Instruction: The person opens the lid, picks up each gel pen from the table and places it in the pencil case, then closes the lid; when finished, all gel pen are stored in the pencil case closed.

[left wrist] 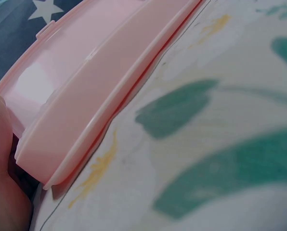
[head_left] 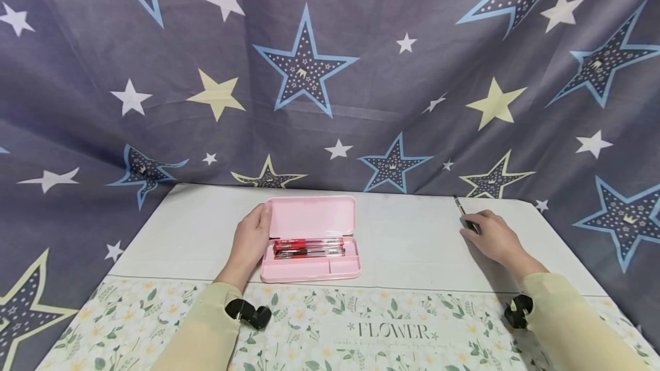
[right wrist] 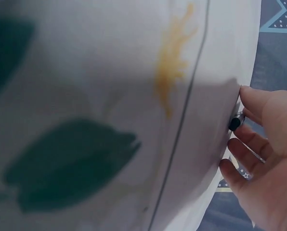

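Observation:
A pink pencil case [head_left: 311, 216] stands with its lid raised on the table, left of the middle. Inside its back compartment lie several pens [head_left: 309, 248] with red and black parts. My left hand [head_left: 251, 239] grips the case's left side, the thumb against the lid's edge; its other fingers are mostly hidden. Over on the right, my right hand [head_left: 490, 235] pinches a pen [head_left: 469, 221] with a clear barrel and a dark end, which points toward the back of the table. In the right wrist view the dark pen end [right wrist: 235, 122] shows between thumb and fingers.
A floral cloth [head_left: 397, 354] printed "FLOWER" covers the front of the white table [head_left: 407, 239]. Behind and at both sides hangs a grey curtain [head_left: 361, 96] with stars. Black straps [head_left: 247, 312] sit around both wrists.

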Tool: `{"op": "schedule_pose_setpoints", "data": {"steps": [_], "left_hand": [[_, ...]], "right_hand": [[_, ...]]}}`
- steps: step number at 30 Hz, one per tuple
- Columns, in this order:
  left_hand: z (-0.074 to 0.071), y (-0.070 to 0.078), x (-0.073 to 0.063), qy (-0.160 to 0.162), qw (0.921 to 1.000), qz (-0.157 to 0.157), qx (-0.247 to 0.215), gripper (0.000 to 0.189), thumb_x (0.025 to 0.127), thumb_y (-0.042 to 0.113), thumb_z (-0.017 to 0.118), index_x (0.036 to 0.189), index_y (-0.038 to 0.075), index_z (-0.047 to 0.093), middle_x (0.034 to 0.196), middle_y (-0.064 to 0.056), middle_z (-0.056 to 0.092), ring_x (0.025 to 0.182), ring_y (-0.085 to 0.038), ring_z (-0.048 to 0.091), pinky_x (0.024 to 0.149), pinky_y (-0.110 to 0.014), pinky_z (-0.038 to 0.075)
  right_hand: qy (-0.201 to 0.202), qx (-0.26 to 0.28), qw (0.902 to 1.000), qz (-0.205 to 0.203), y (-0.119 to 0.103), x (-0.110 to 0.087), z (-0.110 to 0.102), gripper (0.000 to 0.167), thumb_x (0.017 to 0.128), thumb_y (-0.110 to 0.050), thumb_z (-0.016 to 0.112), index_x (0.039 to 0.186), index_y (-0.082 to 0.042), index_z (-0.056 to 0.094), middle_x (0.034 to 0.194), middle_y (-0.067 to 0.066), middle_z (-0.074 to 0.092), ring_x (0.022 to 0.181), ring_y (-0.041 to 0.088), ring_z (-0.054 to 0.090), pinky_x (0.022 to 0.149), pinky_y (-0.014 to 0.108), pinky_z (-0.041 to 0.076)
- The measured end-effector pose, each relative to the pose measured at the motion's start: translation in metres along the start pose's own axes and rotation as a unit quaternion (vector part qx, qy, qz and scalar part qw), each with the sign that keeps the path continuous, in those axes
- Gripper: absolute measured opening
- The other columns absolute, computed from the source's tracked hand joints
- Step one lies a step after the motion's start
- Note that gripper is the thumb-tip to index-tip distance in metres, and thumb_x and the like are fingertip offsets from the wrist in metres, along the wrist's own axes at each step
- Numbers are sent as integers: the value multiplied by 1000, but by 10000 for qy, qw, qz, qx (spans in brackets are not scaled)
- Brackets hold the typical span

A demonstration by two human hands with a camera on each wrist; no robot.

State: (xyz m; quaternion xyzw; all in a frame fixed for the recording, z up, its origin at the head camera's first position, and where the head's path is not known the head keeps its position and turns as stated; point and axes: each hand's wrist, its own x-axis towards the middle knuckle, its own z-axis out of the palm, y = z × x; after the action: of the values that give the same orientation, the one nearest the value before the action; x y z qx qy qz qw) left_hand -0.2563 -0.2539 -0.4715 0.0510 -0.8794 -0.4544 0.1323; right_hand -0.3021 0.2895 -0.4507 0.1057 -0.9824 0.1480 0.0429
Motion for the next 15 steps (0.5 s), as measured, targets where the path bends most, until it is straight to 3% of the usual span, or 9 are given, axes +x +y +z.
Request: {"op": "schedule_pose_setpoints", "data": {"steps": [8, 15], "left_hand": [[0, -1, 1, -12, 10000, 47, 66, 65, 121, 53, 29, 149, 5, 63, 153, -20, 64, 147, -43, 55, 126, -58, 40], [-1, -1, 1, -16, 10000, 92, 28, 67, 120, 54, 28, 148, 5, 64, 152, -21, 64, 147, -43, 55, 126, -59, 40]], "right_hand": [[-79, 208, 9997, 24, -7, -2, 1, 39, 110, -23, 72, 137, 4, 73, 127, 29, 64, 111, 46, 63, 89, 65, 56], [-153, 775, 9949, -629, -7, 0, 2, 26, 111, -14, 70, 131, 0, 78, 115, 13, 73, 104, 35, 69, 92, 61, 58]]}}
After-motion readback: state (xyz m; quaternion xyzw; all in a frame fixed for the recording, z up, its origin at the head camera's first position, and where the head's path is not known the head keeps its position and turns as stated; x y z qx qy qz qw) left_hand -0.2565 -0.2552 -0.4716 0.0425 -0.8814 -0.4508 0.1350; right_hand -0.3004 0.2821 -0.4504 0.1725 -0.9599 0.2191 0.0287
